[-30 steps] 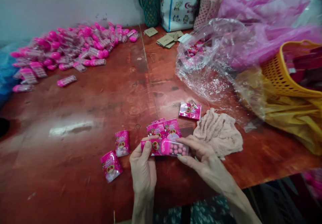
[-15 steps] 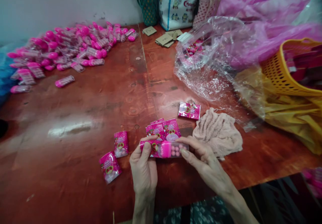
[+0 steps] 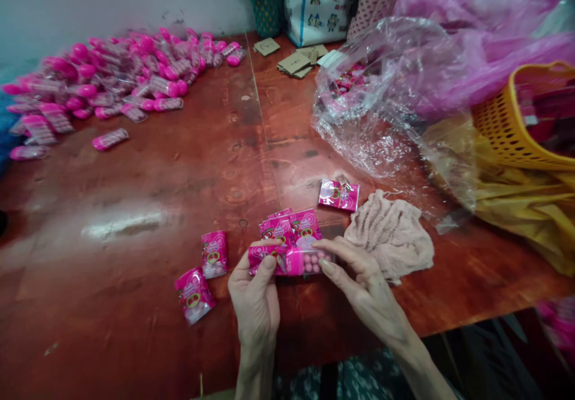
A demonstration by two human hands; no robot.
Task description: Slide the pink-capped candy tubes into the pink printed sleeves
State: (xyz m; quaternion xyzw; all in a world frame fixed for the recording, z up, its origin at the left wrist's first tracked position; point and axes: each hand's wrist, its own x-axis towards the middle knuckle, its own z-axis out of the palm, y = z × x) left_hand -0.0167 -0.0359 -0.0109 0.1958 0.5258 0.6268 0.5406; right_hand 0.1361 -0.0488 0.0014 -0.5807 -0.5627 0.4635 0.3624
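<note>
Pink pouch (image 3: 265,255) and capped tube (image 3: 309,262) held end to end above the table (image 3: 135,340)

Patterned fabric (image 3: 359,379) shows below the table's near edge. Close to that edge, the left hand (image 3: 255,297) has thumb and fingers pinched together on the pouch. The right hand (image 3: 363,283) has thumb and forefinger parted just enough to grip the tube by the end away from its cap. The tube lies sideways, pink balls visible through its clear body, its pink cap meeting the pouch. Whether the cap sits inside the pouch or only against it, I cannot tell.

Toward the table's left edge from the left hand, two filled pouches (image 3: 194,296) lie side by side, balls showing at their near ends. Just past the held pair, loose pouches (image 3: 308,223) overlap. Beside the right hand lies a crumpled cloth (image 3: 390,235), and past it a flat stack (image 3: 339,195) of pink pouches.

Along the table's right edge, a yellow basket (image 3: 498,127) leans over yellow plastic (image 3: 534,202), next to a spread clear bag (image 3: 372,112) and a purple bag (image 3: 467,76).

By the far left corner is a heap of tubes (image 3: 126,82), with a single tube (image 3: 110,139) apart on its near side. Brown cards (image 3: 294,63) lie at the far edge, before a white tote (image 3: 314,5) and a green bag (image 3: 263,2).
</note>
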